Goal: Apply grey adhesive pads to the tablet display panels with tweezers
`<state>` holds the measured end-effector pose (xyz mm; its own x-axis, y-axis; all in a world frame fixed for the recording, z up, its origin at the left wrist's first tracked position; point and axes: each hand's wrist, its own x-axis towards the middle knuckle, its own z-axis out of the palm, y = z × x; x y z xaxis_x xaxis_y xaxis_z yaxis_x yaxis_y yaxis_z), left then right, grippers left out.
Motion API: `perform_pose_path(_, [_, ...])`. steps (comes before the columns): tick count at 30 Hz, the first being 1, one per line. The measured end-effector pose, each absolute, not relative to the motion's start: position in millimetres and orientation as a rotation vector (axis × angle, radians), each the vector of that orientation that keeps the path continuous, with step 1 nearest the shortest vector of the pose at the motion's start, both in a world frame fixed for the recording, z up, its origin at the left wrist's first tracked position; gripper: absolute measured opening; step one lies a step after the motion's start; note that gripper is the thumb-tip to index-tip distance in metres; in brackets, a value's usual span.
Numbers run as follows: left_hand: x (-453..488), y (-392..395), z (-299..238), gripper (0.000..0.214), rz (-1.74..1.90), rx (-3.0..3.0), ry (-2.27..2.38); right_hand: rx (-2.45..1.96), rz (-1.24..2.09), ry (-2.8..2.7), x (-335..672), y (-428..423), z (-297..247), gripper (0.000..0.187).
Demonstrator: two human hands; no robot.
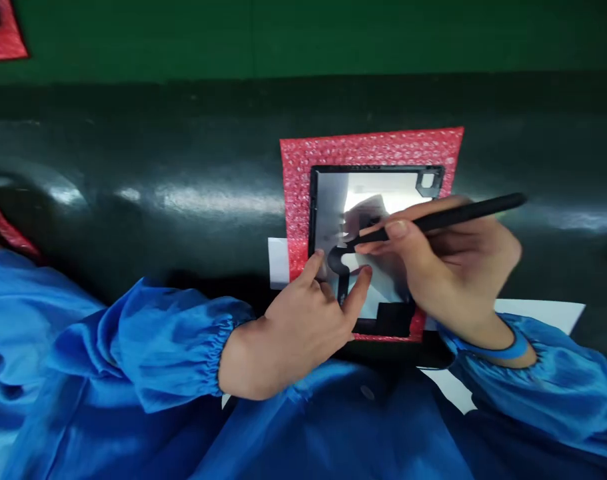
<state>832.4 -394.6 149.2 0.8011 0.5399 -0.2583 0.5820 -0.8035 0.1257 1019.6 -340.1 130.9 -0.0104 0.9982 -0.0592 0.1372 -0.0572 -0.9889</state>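
Right, my right hand (463,267) is closed narrowly around a black stylus (476,217), whose tip sits at the glossy tablet (378,190) just left of that grip. My left hand (288,333) is open, its fingertips (317,261) spread on the tablet's lower-left corner, with red bubble wrap (368,150) beneath the tablet.

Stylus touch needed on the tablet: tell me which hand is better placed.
Right hand, probably: it grips the slim black stylus, tip over the black-framed tablet; the left hand holds no stylus.
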Motion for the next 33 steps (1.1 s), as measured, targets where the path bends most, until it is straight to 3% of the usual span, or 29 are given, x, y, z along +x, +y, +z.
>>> perform_pose_path(6, [823.7,-385.3,139.2,0.064,-0.205,2.818,0.886,-1.358,1.269,-1.216,989.4,-327.0,112.2,0.006])
perform_pose_path(33, [819.1,-376.7,140.4,0.070,-0.210,2.796,0.885,-1.446,1.195,-1.332,990.7,-324.5,113.3,0.007])
